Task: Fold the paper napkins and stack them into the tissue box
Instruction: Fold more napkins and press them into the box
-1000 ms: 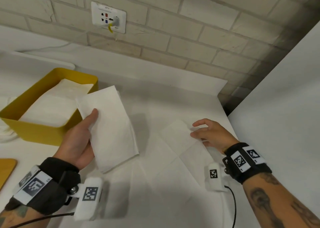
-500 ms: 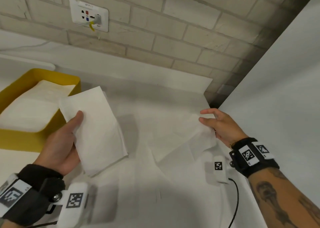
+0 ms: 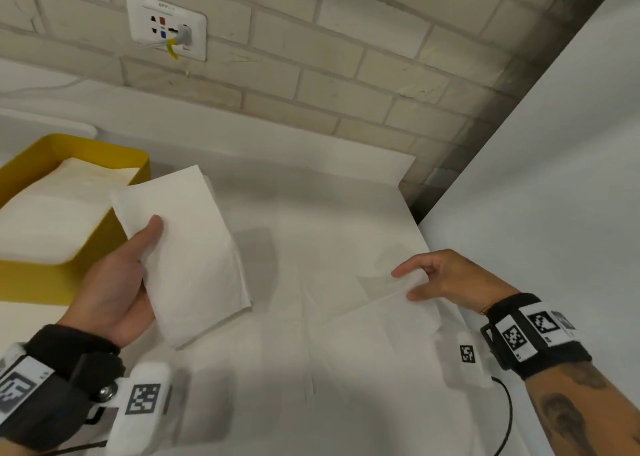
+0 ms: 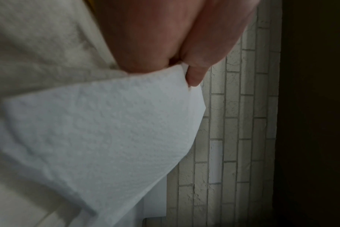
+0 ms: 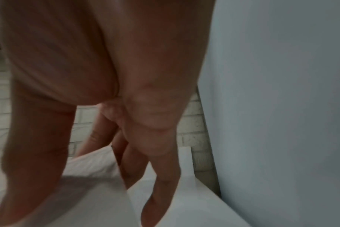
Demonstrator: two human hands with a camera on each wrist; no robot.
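My left hand point(image 3: 114, 289) holds a folded white napkin point(image 3: 187, 247) above the table, thumb on top and fingers hidden beneath; its embossed surface point(image 4: 99, 130) fills the left wrist view. The yellow tissue box point(image 3: 86, 254) sits just left of it with folded napkins point(image 3: 52, 213) inside. At the right, my right hand point(image 3: 446, 279) pinches the far corner of an unfolded napkin point(image 3: 374, 331) between thumb and fingers and lifts that corner off the table. In the right wrist view the raised paper edge point(image 5: 99, 162) runs between the fingers point(image 5: 163, 176).
The white table point(image 3: 311, 206) ends at a brick wall point(image 3: 346, 74) with a socket plate point(image 3: 166, 25). A white panel point(image 3: 554, 178) stands close on the right, next to my right hand. More flat paper point(image 3: 270, 369) lies at the table's front.
My right hand has pulled back toward me with the unfolded napkin's corner, now lifted in a pinch. The left hand has kept its hold on the folded napkin by the box.
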